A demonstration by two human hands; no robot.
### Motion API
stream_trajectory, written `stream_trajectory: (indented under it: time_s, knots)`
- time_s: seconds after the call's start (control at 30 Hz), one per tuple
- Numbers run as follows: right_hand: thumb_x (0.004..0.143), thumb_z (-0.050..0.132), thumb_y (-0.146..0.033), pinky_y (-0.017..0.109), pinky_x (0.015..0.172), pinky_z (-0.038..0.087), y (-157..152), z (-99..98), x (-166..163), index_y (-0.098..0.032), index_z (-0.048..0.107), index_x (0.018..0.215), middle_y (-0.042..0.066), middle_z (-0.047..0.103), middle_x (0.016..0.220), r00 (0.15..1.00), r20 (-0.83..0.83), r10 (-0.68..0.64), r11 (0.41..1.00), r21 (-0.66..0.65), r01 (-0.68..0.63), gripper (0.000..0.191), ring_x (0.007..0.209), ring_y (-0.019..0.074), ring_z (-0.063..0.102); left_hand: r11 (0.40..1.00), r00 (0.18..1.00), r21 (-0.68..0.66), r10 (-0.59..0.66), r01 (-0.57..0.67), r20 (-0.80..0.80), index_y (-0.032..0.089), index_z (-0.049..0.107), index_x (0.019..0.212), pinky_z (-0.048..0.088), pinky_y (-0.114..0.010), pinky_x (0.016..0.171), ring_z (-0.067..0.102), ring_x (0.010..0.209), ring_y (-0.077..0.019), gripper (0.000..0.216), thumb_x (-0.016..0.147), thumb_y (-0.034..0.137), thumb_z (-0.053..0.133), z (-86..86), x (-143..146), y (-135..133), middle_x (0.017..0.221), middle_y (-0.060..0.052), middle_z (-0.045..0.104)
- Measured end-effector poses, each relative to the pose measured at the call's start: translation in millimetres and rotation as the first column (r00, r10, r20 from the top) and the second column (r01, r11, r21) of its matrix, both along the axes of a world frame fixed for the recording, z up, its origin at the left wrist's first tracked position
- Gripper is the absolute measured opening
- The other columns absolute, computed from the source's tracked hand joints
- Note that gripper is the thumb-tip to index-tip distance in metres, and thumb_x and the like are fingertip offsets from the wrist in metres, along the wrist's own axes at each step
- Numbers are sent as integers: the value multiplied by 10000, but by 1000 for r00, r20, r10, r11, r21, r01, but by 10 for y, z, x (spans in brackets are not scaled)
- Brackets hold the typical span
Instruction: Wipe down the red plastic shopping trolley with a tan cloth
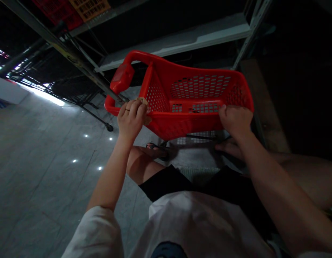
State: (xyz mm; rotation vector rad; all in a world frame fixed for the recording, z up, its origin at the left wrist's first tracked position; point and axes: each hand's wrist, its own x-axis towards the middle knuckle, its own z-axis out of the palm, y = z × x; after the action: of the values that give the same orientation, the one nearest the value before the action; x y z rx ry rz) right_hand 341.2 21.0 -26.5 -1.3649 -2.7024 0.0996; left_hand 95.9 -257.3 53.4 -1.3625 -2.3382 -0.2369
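Observation:
A red plastic shopping cart (182, 123) with perforated walls stands crosswise in front of my knees, its handle at the left. My left hand (131, 116) presses a crumpled tan cloth (146, 120) against the near rim, close to the handle end; most of the cloth is hidden under the fingers. At the far right of the same rim, my right hand (237, 120) is closed over the edge, thumb on the inner side. The basket's perforated floor shows between the hands.
Behind the cart is a metal shelf rack (176, 46). Red and orange crates (90, 9) sit at the upper left. Dark wire carts on casters (109, 127) stand at the left. Grey tiled floor (61, 179) spreads below them. A wooden beam (268, 107) lies at the right.

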Motion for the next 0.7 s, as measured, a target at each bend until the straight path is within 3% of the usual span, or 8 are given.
stream_trajectory:
  time_s: [0.1, 0.2, 0.33, 0.43, 0.5, 0.57, 0.63, 0.7]
  knots:
    - [1080, 293, -336, 413, 782, 440, 9, 14, 13, 19, 797, 1151, 346, 779, 1094, 1000, -1, -1, 1000, -17, 1, 620, 990, 388, 753, 1000, 998, -22, 21, -20, 59, 353, 755, 1191, 419, -567, 1240, 615, 1419, -311, 330, 1126, 434, 443, -131, 87, 1, 1401, -78, 738]
    - [1090, 265, -329, 437, 834, 451, 9, 9, 0, 20, 783, 1189, 352, 769, 1146, 1000, -10, -24, 999, -27, 24, 632, 1047, 421, 745, 996, 986, -32, 84, -80, 146, 382, 742, 1277, 350, -571, 1264, 544, 1487, -302, 347, 1133, 399, 427, -403, 268, 137, 1450, -79, 705]
    - [1088, 271, -319, 421, 830, 436, -22, 24, -40, 12, 783, 1185, 335, 777, 1129, 1000, 9, -18, 1000, -14, 18, 618, 1058, 411, 742, 995, 959, -28, 105, -101, 265, 445, 665, 1454, 270, -560, 1289, 458, 1566, -257, 477, 1173, 392, 284, -912, 635, 579, 1521, -71, 663]
    - [1075, 296, -289, 396, 796, 407, -45, 64, -53, 20, 782, 1155, 323, 782, 1101, 999, 44, -6, 1000, -8, 7, 583, 1014, 368, 746, 998, 944, -47, -25, 42, 328, 488, 631, 1486, 258, -528, 1295, 450, 1575, -217, 522, 1179, 376, 224, -1175, 920, 987, 1545, -38, 652]
    - [1073, 310, -282, 381, 782, 391, -45, 90, -44, 6, 787, 1133, 309, 786, 1093, 999, 50, 12, 1000, -5, -12, 560, 988, 336, 743, 984, 929, -58, -136, 166, 344, 509, 610, 1492, 265, -513, 1295, 437, 1583, -198, 517, 1172, 341, 241, -1208, 1018, 1164, 1563, -8, 638]
    - [1075, 321, -279, 369, 779, 384, -35, 106, -23, -9, 790, 1127, 296, 791, 1091, 998, 56, 31, 1000, -4, -31, 544, 981, 317, 741, 949, 899, -79, -260, 306, 352, 519, 609, 1476, 291, -511, 1289, 437, 1586, -192, 502, 1159, 310, 280, -1136, 981, 1178, 1574, 19, 630]
    - [1079, 326, -281, 361, 786, 385, -26, 107, 0, -22, 791, 1134, 282, 796, 1101, 997, 58, 46, 999, -5, -46, 535, 990, 311, 740, 898, 858, -106, -366, 427, 360, 522, 642, 1421, 328, -521, 1281, 467, 1568, -201, 478, 1145, 288, 330, -1008, 810, 1021, 1567, 35, 639]
    - [1078, 325, -285, 359, 798, 391, -26, 92, 16, -30, 790, 1128, 277, 798, 1106, 997, 52, 51, 999, -8, -51, 533, 1004, 316, 740, 886, 854, -122, -382, 447, 352, 508, 690, 1342, 357, -548, 1274, 519, 1532, -221, 448, 1133, 260, 381, -881, 574, 753, 1531, 27, 670]
